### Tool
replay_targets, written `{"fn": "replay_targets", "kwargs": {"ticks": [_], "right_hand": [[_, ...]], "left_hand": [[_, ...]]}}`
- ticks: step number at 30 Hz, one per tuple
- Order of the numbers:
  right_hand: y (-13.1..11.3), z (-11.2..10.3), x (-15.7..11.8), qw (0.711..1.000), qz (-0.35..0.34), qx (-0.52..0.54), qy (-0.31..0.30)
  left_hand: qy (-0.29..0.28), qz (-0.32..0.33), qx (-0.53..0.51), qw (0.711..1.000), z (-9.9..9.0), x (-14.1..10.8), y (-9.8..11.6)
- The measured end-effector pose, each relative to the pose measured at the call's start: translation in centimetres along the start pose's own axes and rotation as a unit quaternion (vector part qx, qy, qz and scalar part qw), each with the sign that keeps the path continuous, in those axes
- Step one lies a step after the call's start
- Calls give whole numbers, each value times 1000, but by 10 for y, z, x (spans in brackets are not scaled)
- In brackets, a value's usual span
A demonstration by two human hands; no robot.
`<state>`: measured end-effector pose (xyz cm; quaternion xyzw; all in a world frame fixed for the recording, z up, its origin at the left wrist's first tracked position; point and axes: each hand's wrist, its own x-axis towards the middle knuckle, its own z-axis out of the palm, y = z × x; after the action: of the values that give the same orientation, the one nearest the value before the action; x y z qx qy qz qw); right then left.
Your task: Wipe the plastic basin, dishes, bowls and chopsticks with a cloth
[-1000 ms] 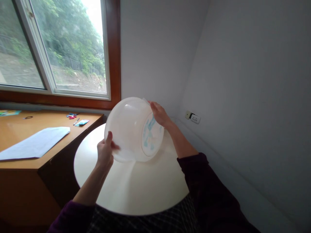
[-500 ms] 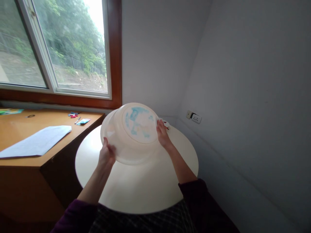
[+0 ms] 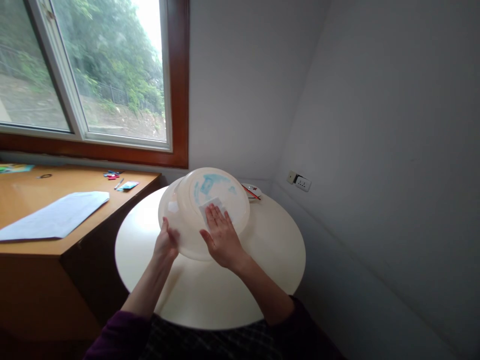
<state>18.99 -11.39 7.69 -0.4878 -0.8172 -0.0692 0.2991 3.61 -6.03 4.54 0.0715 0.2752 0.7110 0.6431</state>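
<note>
Above the round white table, a translucent whitish plastic basin [image 3: 187,240] is tilted with its underside facing me. Blue print [image 3: 212,182] marks the round bottom. My left hand [image 3: 167,242] grips the basin's rim at the lower left, thumb on the near side, the other fingers mostly hidden. Flat against the bottom lies my right hand [image 3: 222,235], its fingers stretched out and the thumb spread. Partly under those fingers is a thin white square [image 3: 207,206] that looks like a tissue or wipe; part of the print is covered.
The round white table [image 3: 210,300] is beneath the basin. Behind it sit a red pencil-like stick [image 3: 252,192] and a white dish-like thing [image 3: 255,189]. At left, a wooden desk [image 3: 45,187] bears a large white sheet [image 3: 56,220] and small items. Wall sockets [image 3: 303,183] are at right.
My right hand has moved left from the basin's right edge onto its bottom, where the white square now shows under it. The basin has lowered slightly; my left hand keeps its hold.
</note>
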Motion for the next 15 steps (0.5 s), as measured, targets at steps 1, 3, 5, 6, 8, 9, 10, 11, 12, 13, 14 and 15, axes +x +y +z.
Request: {"fn": "replay_targets", "kwargs": {"ticks": [1,3,5,6,8,9,10,11,12,13,14,15], "right_hand": [[-3,-3,4,1000,-19,7,-3],[-7,-9,16,999,-51,17,-8],[-7,-17,31,997,-71,18,-9],[-5,-20,39,997,-75,18,-8],[1,-26,56,997,-70,15,-3],[6,-28,65,998,-65,13,-1],[12,-30,72,998,-58,13,-1],[20,-30,79,999,-47,15,1],[29,-30,84,999,-30,19,4],[39,-29,87,1000,-7,25,9],[49,-28,88,999,20,30,15],[60,-26,88,998,50,36,21]], "left_hand": [[-14,1,5,1000,0,0,0],[-42,9,7,999,1,-2,0],[-61,18,2,998,3,-4,0],[-63,21,-1,998,4,-6,-1],[-52,21,-2,998,6,-9,0],[-40,19,-2,999,7,-11,0],[-27,16,-2,999,8,-13,1],[-17,14,-3,1000,8,-15,2],[-11,11,-4,1000,8,-18,3],[-7,9,-5,1000,9,-20,5],[-4,8,-6,1000,9,-21,7],[-3,9,-7,1000,9,-23,10]]}}
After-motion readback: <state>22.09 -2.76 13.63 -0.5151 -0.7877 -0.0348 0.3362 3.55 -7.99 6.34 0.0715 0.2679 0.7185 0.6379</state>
